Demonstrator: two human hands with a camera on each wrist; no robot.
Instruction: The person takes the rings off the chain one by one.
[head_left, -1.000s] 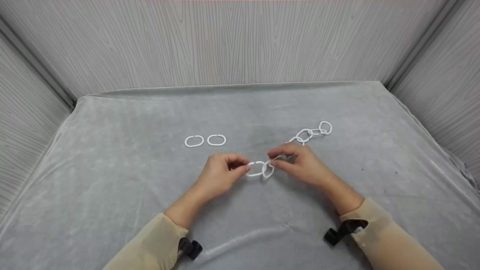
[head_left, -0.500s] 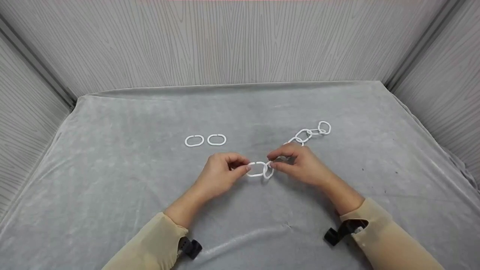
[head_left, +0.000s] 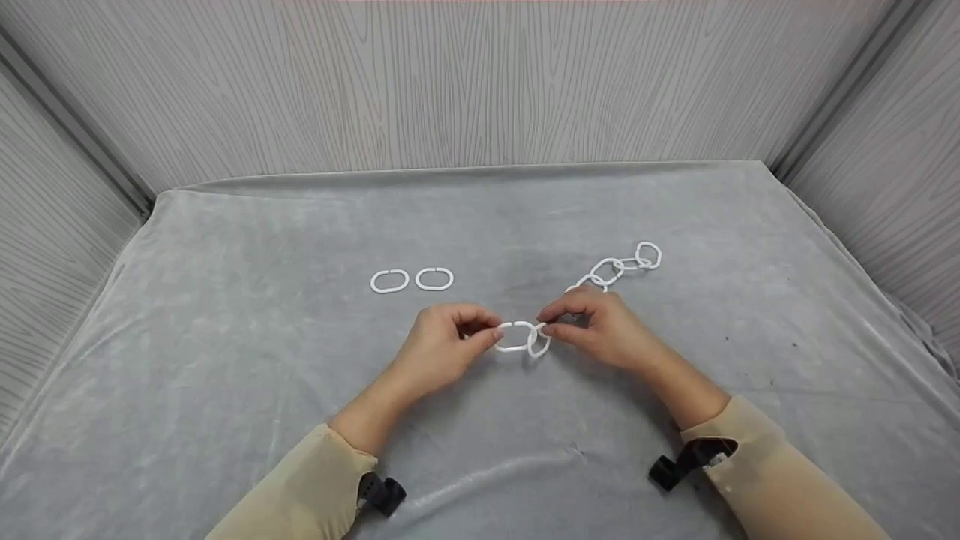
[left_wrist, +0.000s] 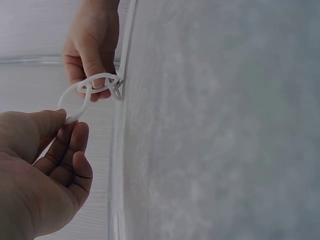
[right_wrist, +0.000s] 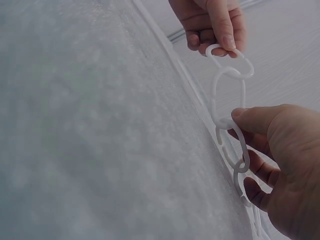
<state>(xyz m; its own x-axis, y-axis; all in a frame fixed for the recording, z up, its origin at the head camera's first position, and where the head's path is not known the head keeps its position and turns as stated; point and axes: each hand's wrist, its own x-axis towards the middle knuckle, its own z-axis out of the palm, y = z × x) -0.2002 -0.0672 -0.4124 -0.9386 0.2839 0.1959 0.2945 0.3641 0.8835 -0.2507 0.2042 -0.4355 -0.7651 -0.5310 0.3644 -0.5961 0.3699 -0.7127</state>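
Observation:
My left hand (head_left: 442,345) pinches the outer end of a white oval chain link (head_left: 514,348) between thumb and fingers. That link passes through a neighbouring white link (head_left: 538,352), which my right hand (head_left: 604,330) pinches near its far end. From the right hand the white chain (head_left: 609,271) runs on to the back right, its last links lying on the cloth. In the right wrist view more joined links (right_wrist: 245,150) hang below the thumb. Part of the chain is hidden behind the right hand in the head view.
Two loose white links, a left one (head_left: 389,282) and a right one (head_left: 434,279), lie side by side on the grey cloth (head_left: 262,300) beyond the left hand. Pale wood-grain panels (head_left: 480,82) stand behind and beside the table.
Both hands stay nearly in place, still holding the two joined links. The held links have shifted very slightly to the right; the chain's far end has edged a little left.

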